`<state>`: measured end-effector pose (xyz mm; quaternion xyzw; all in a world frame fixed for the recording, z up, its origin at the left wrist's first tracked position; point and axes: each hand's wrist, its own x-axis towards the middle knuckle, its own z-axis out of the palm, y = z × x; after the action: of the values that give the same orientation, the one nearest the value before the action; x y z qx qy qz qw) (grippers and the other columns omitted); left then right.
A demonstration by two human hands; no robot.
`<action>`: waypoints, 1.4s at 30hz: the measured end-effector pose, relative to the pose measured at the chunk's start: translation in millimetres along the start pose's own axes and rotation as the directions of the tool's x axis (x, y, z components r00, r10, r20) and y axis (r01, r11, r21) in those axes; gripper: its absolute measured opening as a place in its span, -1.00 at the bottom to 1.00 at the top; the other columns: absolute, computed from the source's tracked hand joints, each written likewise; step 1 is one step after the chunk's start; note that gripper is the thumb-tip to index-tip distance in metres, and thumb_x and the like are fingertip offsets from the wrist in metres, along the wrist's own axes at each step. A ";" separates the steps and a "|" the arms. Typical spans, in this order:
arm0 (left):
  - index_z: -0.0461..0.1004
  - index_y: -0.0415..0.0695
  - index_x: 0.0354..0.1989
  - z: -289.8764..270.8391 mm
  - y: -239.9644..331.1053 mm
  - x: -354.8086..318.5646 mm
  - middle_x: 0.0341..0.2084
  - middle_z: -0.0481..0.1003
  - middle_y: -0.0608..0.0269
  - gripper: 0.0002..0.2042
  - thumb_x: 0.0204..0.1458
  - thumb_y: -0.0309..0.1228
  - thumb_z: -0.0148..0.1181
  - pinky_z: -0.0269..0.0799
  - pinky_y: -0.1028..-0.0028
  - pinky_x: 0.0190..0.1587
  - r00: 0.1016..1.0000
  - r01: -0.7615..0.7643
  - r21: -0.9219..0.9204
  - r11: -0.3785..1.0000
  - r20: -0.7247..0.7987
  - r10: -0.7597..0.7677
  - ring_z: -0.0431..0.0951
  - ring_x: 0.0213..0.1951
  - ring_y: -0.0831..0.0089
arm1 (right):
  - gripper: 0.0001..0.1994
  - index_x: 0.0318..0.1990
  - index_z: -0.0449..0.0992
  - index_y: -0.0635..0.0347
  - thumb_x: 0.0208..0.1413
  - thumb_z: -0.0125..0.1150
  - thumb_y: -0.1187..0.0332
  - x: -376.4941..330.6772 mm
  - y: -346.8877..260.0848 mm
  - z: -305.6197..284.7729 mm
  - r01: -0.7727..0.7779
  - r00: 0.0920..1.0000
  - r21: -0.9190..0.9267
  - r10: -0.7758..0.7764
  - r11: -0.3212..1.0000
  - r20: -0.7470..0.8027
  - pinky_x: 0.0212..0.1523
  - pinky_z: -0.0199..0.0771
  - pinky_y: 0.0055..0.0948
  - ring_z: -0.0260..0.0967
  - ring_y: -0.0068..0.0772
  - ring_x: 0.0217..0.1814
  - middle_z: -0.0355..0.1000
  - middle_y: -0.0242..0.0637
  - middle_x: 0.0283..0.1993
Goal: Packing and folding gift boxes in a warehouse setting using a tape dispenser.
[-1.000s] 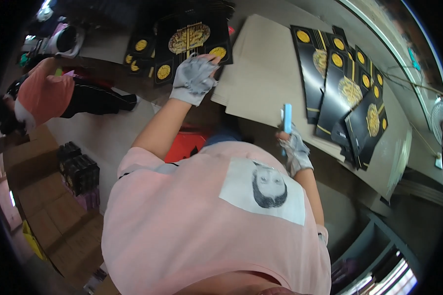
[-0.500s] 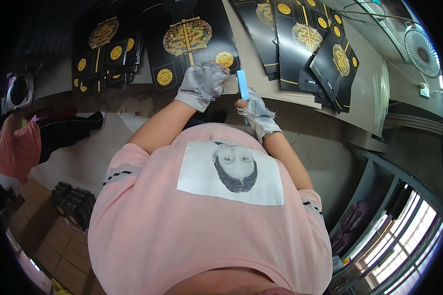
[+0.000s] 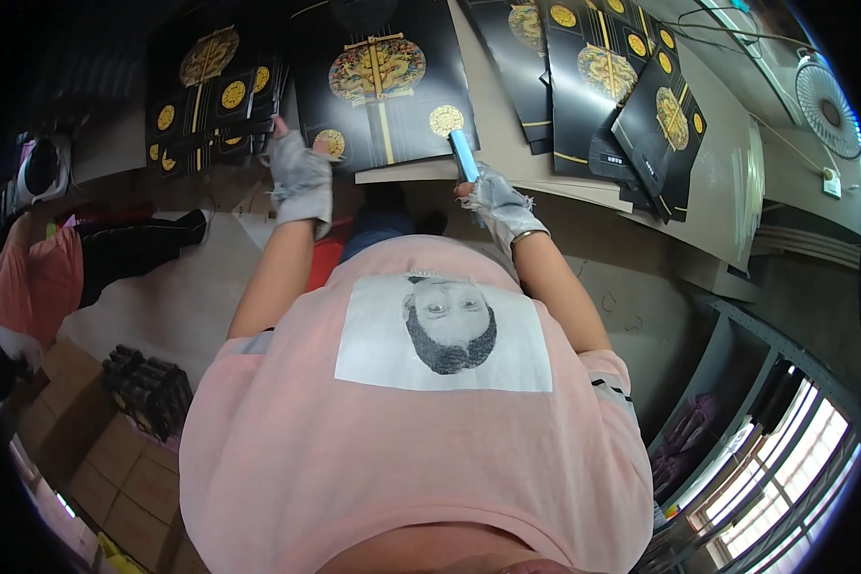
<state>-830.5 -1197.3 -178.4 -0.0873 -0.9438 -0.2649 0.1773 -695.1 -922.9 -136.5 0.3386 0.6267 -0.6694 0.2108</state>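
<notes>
My left hand (image 3: 301, 179), in a worn grey fingerless glove, is at the near left corner of a large black printed sheet (image 3: 430, 124). One finger points away from me and the thumb side is spread over the sheet's left gold medallion, so the hand looks open. The sheet bears a colourful round dragon design and gold medallions. My right hand (image 3: 503, 206), gloved alike, is closed around a slim light-blue bar (image 3: 463, 156). The bar's far end rests at the sheet's near right edge, by the right medallion; its exact kind cannot be made out.
Similar black printed pieces lie in a stack (image 3: 187, 115) at left and overlapping sheets (image 3: 584, 115) at right. Pale boards (image 3: 545, 188) show along the table's near edge. A white fan (image 3: 829, 108) is at far right. Another person (image 3: 43, 277) is at left, near dark bundled items (image 3: 148, 387).
My left hand has moved left from the middle of the sheet's near edge to its left corner, its fingers spreading. The blue bar has tilted and shifted slightly left in my right hand.
</notes>
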 end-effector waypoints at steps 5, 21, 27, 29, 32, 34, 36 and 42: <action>0.03 -0.27 0.24 10.8 -60.3 10.4 -0.10 0.42 -0.03 -0.23 -0.12 -0.24 0.28 0.26 0.39 0.01 0.844 0.349 -0.071 0.934 0.457 -0.281 0.44 -0.10 0.28 | -0.70 -0.17 0.39 0.29 -0.14 0.20 0.55 18.6 20.8 -9.1 0.059 0.997 0.069 -0.063 0.996 0.051 -0.45 0.30 -0.52 0.27 -0.49 -0.48 0.34 -0.33 -0.43; 0.42 -0.02 -0.25 0.3 73.7 1.9 -0.49 0.47 0.41 -0.83 -0.05 -0.42 0.20 0.26 0.49 -0.46 0.309 0.918 -0.339 -0.207 0.936 -0.166 0.37 -0.52 0.53 | -0.58 -0.07 0.37 0.26 -0.16 0.24 0.39 13.0 4.6 1.9 0.270 0.951 -0.041 -0.260 0.962 0.170 -0.34 0.32 -0.45 0.30 -0.42 -0.36 0.34 -0.30 -0.40; 0.37 -0.20 -0.14 12.1 89.9 0.1 -0.29 0.48 0.18 -0.78 0.01 -0.54 0.08 0.45 0.43 -0.18 0.265 0.881 -0.285 -0.377 0.958 -0.107 0.52 -0.31 0.36 | -0.76 -0.29 0.35 0.21 -0.15 0.22 0.40 25.7 20.0 23.2 0.286 0.940 -0.064 -0.266 0.956 0.215 -0.47 0.31 -0.50 0.29 -0.48 -0.49 0.32 -0.35 -0.50; 0.38 -0.25 -0.14 25.6 78.2 -4.0 -0.31 0.49 0.18 -0.78 0.01 -0.53 0.09 0.45 0.48 -0.21 0.301 0.907 -0.299 -0.298 0.953 -0.040 0.53 -0.34 0.36 | -0.75 -0.28 0.35 0.21 -0.15 0.22 0.40 27.0 21.5 21.8 0.302 0.940 -0.132 -0.271 0.944 0.209 -0.45 0.31 -0.51 0.28 -0.50 -0.46 0.31 -0.37 -0.48; 0.44 -0.19 -0.16 56.2 46.5 -13.9 -0.35 0.53 0.23 -0.78 0.00 -0.45 0.14 0.42 0.56 -0.31 0.224 0.920 -0.220 -0.326 0.974 -0.027 0.52 -0.38 0.42 | -0.75 -0.28 0.35 0.19 -0.16 0.22 0.41 31.7 24.3 19.9 0.249 0.939 -0.056 -0.227 0.967 0.257 -0.44 0.29 -0.55 0.26 -0.53 -0.44 0.28 -0.39 -0.47; 0.42 -0.17 -0.15 58.5 47.1 -17.7 -0.32 0.51 0.25 -0.77 0.00 -0.44 0.13 0.40 0.56 -0.33 0.257 0.923 -0.249 -0.293 0.966 -0.011 0.51 -0.38 0.42 | -0.76 -0.28 0.35 0.19 -0.15 0.21 0.42 28.6 22.9 17.6 0.177 0.963 -0.015 -0.170 0.984 0.211 -0.47 0.27 -0.56 0.23 -0.55 -0.46 0.27 -0.39 -0.48; 0.40 -0.14 -0.13 46.5 59.8 -16.0 -0.30 0.50 0.26 -0.76 0.00 -0.43 0.13 0.38 0.55 -0.35 0.287 0.927 -0.275 -0.256 0.958 0.010 0.50 -0.38 0.41 | -0.76 -0.27 0.35 0.18 -0.14 0.20 0.43 18.7 18.0 15.5 0.104 0.981 0.033 -0.108 0.994 0.163 -0.50 0.24 -0.58 0.21 -0.57 -0.49 0.25 -0.40 -0.48; 0.25 0.00 0.01 54.2 -16.1 52.2 -0.29 0.45 0.27 -0.59 0.00 -0.26 0.18 0.35 0.44 -0.28 0.550 0.790 -0.610 -0.054 0.746 -0.375 0.44 -0.32 0.40 | -0.79 -0.22 0.42 0.24 -0.06 0.06 0.42 -1.2 42.3 -50.4 0.207 0.944 -0.117 -0.167 0.971 0.286 -0.52 0.23 -0.50 0.21 -0.52 -0.54 0.30 -0.37 -0.53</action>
<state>-898.4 -1178.4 -209.3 0.2061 -0.5437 -0.7838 -0.2183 -654.9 -878.9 -164.3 0.1654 0.6679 -0.6794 0.2549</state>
